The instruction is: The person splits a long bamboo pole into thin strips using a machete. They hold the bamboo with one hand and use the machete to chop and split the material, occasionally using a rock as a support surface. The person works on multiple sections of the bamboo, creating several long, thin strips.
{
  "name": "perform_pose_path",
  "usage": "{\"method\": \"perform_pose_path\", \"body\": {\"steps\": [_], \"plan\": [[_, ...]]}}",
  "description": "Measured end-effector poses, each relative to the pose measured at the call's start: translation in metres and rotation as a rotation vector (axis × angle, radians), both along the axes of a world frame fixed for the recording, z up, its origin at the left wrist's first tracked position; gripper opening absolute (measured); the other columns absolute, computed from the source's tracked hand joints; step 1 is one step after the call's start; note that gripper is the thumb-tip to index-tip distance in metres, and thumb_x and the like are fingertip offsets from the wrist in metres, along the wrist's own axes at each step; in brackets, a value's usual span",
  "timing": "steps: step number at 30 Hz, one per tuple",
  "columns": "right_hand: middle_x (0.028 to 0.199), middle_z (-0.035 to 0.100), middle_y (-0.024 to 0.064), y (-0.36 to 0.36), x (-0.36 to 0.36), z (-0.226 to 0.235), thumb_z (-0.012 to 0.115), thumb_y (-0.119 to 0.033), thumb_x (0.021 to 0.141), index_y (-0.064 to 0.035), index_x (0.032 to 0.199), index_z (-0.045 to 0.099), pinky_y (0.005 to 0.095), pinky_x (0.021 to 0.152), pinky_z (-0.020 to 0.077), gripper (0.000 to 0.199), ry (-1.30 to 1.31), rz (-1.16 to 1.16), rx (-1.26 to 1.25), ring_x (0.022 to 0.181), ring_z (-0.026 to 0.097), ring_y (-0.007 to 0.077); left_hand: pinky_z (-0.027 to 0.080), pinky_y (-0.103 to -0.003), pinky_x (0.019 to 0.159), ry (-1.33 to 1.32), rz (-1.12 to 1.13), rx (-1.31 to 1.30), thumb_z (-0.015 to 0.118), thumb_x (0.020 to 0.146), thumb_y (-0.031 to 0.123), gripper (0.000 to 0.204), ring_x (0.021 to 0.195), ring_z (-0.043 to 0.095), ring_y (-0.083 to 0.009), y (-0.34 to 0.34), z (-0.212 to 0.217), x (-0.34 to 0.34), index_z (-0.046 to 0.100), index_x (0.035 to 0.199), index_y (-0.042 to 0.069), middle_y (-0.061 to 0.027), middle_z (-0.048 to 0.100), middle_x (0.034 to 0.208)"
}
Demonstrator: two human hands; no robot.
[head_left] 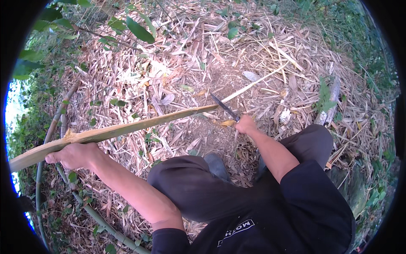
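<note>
The single head view looks steeply down from the person's head onto the ground in front of the knees. The forearms enter from the lower edge. It sits close over the hands, and its fisheye bends the scene toward a dark round rim.

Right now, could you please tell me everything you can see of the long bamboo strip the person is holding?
The bamboo strip is a long, flat, pale tan split piece, rough and splintered near its thick end. It runs from the lower left up toward the middle, tapering to a thin sliver beyond the blade. The left hand grips it from beneath near the thick end. The dark knife in the right hand meets it near its narrow part. It is held above ground littered with dry bamboo shavings.
</note>
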State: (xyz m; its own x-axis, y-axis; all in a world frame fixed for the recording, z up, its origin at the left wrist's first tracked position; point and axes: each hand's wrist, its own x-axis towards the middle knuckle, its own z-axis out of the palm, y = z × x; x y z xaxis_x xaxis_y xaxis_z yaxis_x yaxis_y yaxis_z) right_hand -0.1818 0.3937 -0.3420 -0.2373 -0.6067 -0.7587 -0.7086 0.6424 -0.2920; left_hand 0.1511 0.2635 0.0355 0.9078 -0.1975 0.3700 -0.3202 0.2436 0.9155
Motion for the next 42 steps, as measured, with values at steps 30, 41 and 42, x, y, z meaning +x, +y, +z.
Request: {"method": "perform_pose_path", "body": {"steps": [30,41,42], "plan": [[0.068,0.066,0.0115,-0.010,0.052,0.224,0.068,-0.015,0.078,-0.0010,0.090,0.065,0.0355,0.055,0.0516,0.018,-0.407,-0.155,-0.794,0.055,0.064,0.0218,0.032,-0.026,0.051,-0.209,-0.792,-0.271,0.008,0.101,0.065,0.067,0.052,0.034,-0.0146,0.032,0.014,-0.002,0.032,0.062,0.016,-0.0020,0.035,0.058],[0.066,0.065,0.0190,0.024,0.096,0.247,0.068,-0.017,0.076,-0.0025,0.090,0.062,0.0456,0.058,0.0538,0.021,-0.513,0.158,-0.711,0.062,0.066,0.0390,0.032,-0.024,0.045,-0.259,-0.807,-0.264,0.008,0.100,0.065,0.070,0.045,0.035,-0.0115,0.042,0.011,0.001,0.037,0.060,0.015,-0.0009,0.037,0.055],[0.066,0.065,0.0190,0.024,0.100,0.259,0.069,-0.017,0.076,-0.0030,0.091,0.061,0.0458,0.059,0.0539,0.022,-0.484,0.185,-0.704,0.062,0.066,0.0390,0.032,-0.024,0.046,-0.232,-0.782,-0.270,0.008,0.099,0.066,0.071,0.045,0.034,-0.0114,0.039,0.011,0.001,0.036,0.059,0.015,-0.0007,0.036,0.055]]}}
